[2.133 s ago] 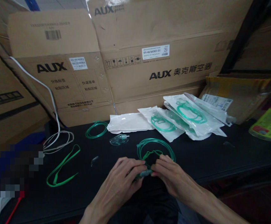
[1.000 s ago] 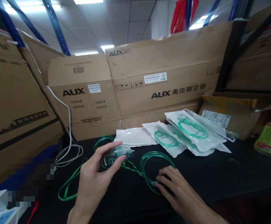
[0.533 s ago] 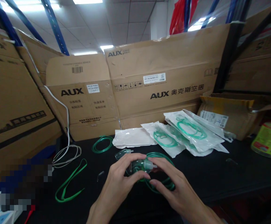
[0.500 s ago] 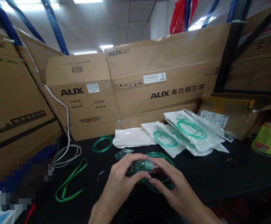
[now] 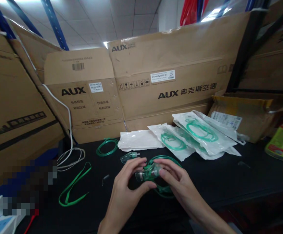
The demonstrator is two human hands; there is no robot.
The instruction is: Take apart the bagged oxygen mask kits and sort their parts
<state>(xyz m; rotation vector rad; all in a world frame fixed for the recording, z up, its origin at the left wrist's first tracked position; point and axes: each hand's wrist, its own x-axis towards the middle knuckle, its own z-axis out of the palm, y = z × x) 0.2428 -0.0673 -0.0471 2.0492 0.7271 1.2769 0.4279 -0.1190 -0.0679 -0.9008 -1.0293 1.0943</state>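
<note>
The right hand (image 5: 177, 178) is pinching one end of the transparent oxygen mask (image 5: 146, 175), over coiled green tubing (image 5: 165, 157) on the bench (image 5: 212, 183). The left hand (image 5: 127, 182) is curving around it, contact unclear.

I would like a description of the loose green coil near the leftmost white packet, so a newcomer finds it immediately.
Find the brown AUX carton at the back of the black table. Directly left of the leftmost white packet lies the green coil. Unlike the second coil, partly hidden by the right hand, it is uncovered.
</note>
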